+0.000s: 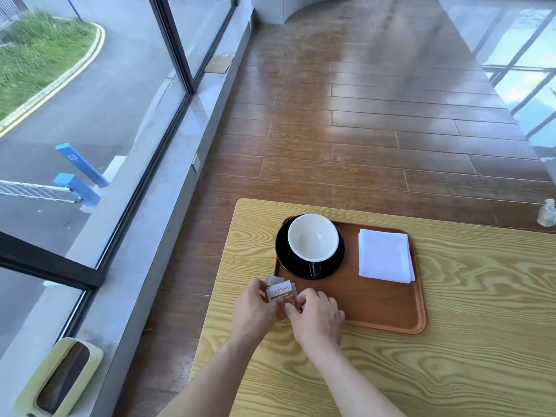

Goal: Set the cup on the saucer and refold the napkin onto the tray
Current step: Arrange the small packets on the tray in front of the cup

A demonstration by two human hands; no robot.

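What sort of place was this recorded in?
Probably a cafe or similar seating area: a serving tray with cup, saucer and sugar packets on a wooden table, beside floor-length windows facing a road.

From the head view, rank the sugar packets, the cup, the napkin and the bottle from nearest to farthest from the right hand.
1. Sugar packets: pinched in the right hand, at the tray's near left corner.
2. Cup: on the saucer, beyond the hands.
3. Napkin: folded, on the tray's right side.
4. Bottle: far right edge.
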